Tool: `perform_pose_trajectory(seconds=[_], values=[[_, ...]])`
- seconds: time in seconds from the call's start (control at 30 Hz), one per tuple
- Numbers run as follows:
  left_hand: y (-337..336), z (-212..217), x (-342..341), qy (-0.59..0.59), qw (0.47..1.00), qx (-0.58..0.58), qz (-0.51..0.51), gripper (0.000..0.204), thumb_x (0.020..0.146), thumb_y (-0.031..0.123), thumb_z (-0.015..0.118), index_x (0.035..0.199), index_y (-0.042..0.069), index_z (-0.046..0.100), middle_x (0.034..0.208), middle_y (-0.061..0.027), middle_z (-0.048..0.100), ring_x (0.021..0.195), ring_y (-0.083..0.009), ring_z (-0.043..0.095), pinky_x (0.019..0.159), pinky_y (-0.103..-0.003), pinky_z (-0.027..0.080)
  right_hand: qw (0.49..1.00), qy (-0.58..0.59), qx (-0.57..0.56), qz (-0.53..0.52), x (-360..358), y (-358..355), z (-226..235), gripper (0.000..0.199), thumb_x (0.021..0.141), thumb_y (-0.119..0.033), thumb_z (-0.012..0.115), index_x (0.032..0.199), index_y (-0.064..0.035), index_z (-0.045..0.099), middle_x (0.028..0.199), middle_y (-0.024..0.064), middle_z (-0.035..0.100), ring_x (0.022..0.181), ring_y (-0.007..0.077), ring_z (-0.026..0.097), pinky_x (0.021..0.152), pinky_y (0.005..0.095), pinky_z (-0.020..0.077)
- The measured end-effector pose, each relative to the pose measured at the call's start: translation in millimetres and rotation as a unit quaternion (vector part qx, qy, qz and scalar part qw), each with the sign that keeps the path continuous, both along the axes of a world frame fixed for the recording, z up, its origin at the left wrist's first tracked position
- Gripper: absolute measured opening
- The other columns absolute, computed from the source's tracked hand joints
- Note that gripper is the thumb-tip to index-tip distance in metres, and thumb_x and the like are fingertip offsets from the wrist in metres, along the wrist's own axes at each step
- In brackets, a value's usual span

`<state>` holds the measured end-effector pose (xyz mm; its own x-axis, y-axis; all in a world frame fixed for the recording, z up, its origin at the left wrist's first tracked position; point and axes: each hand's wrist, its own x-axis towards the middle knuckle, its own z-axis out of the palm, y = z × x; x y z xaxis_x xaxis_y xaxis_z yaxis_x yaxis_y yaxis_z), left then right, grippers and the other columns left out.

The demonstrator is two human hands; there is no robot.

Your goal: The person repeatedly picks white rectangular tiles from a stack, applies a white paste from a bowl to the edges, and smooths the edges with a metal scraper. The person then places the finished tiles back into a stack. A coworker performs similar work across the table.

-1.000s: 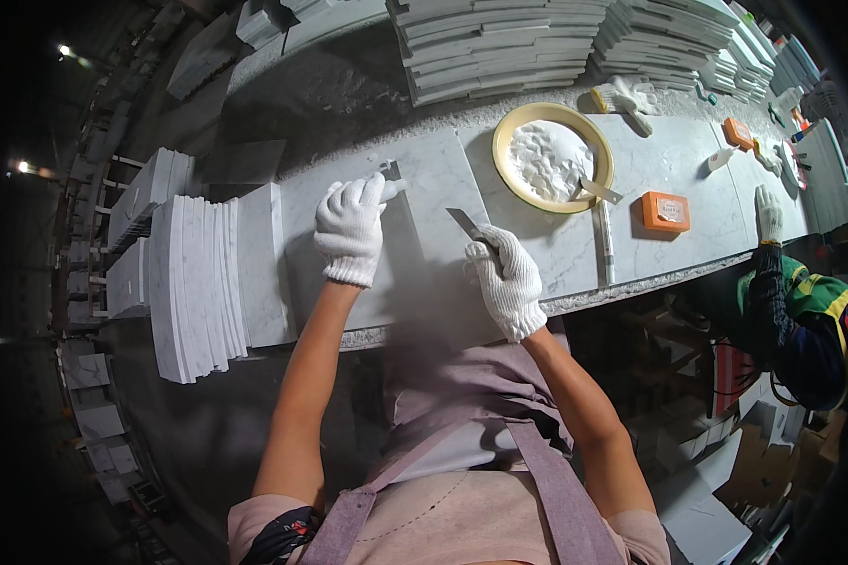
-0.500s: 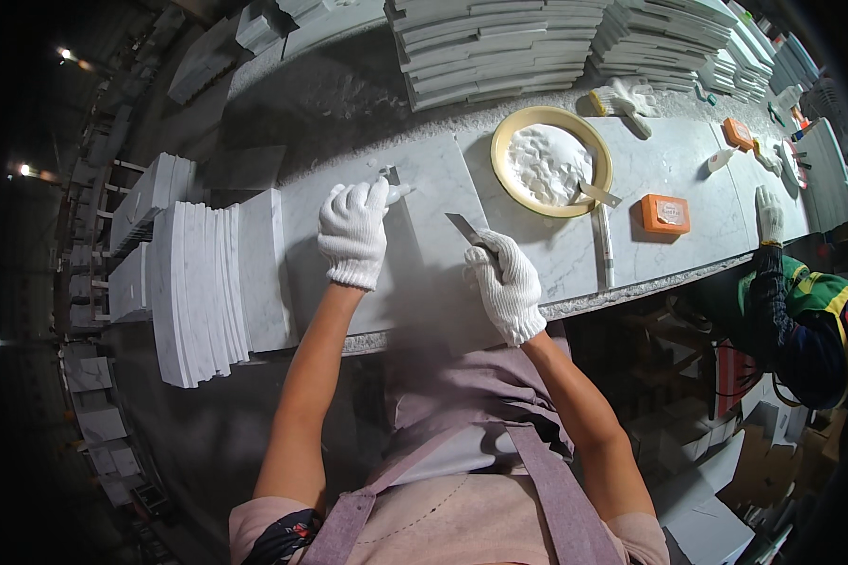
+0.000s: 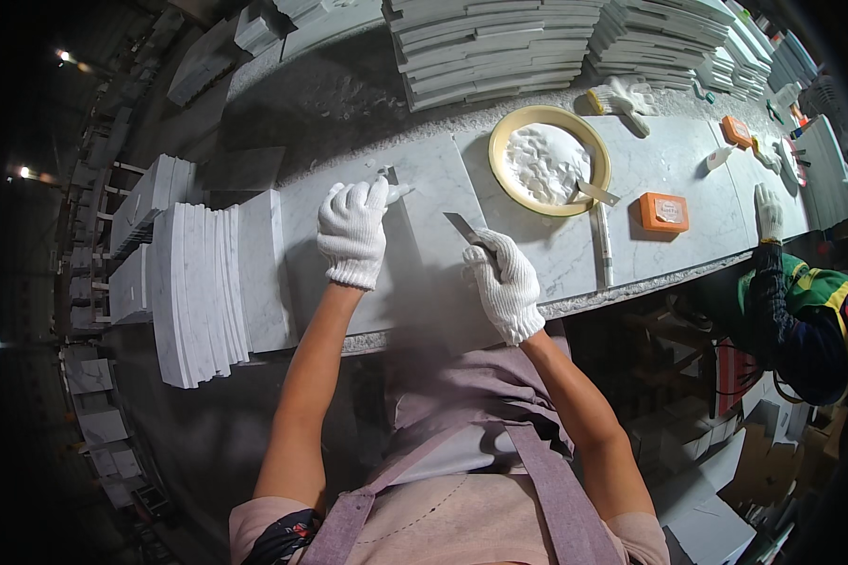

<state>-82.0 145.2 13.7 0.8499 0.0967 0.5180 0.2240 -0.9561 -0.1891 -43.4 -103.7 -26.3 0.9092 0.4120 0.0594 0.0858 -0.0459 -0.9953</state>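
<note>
Both of my hands wear white knit gloves. My left hand (image 3: 351, 234) is closed over the marble tile (image 3: 339, 311), around what looks like a small pale bottle with a pointed tip (image 3: 400, 192). A short metal blade (image 3: 391, 174) shows just beyond its fingers; whether the hand grips that too I cannot tell. To the right, my right hand (image 3: 505, 285) is closed around a flat metal scraper (image 3: 461, 227), its blade angled up and left above the tile. Farther right stands a yellow bowl (image 3: 499, 184) of white paste, with another scraper (image 3: 597, 193) resting in it.
An orange box (image 3: 664, 213) and a marker-like stick (image 3: 605, 247) lie right of the bowl. Loose gloves (image 3: 625, 100) lie behind it. Tile stacks stand at the back (image 3: 499, 52) and left (image 3: 203, 282). A co-worker's gloved hand (image 3: 769, 212) rests on the table's right end.
Almost nothing differs. Both hands keep their places and grips, and the bowl and tiles stay put; the view has shifted very slightly.
</note>
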Motion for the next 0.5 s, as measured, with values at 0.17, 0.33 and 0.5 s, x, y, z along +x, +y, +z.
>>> perform_pose_trajectory(seconds=[0.17, 0.33, 0.5], values=[[1.6, -3.6, 0.8, 0.002, 1.0, 0.0, 0.002, 0.035, 0.084, 0.018, 0.074, 0.119, 0.017, 0.073, 0.1, -0.0019, 0.067, 0.104, -0.0239, 0.067, 0.105, -0.044, 0.051, 1.0, -0.025, -0.009, 0.003, 1.1, -0.9, -3.5, 0.024, 0.106, -0.011, 0.066, 0.128, -0.0022, 0.067, 0.097, 0.0028, 0.07, 0.077, 0.0067, 0.069, 0.067, 0.0239, 0.0569], [1.3, -4.5, 0.2, 0.001, 1.0, -0.001, 0.009, 0.033, 0.086, 0.018, 0.073, 0.119, 0.017, 0.073, 0.101, -0.0015, 0.067, 0.105, -0.0237, 0.066, 0.107, -0.044, 0.05, 1.0, -0.028, -0.013, -0.001, 1.1, 0.3, -7.0, 0.025, 0.106, -0.012, 0.066, 0.129, -0.0026, 0.067, 0.097, 0.0025, 0.071, 0.076, 0.0067, 0.069, 0.066, 0.0239, 0.0571], [1.3, -3.6, -0.4, 0.002, 1.0, 0.0, 0.004, 0.033, 0.086, 0.018, 0.072, 0.119, 0.017, 0.072, 0.101, -0.0015, 0.067, 0.105, -0.0239, 0.066, 0.107, -0.044, 0.05, 0.999, -0.037, -0.013, -0.005, 0.5, 0.1, -6.5, 0.025, 0.106, -0.012, 0.067, 0.128, -0.0025, 0.067, 0.097, 0.0027, 0.07, 0.075, 0.0067, 0.068, 0.066, 0.0243, 0.057]])
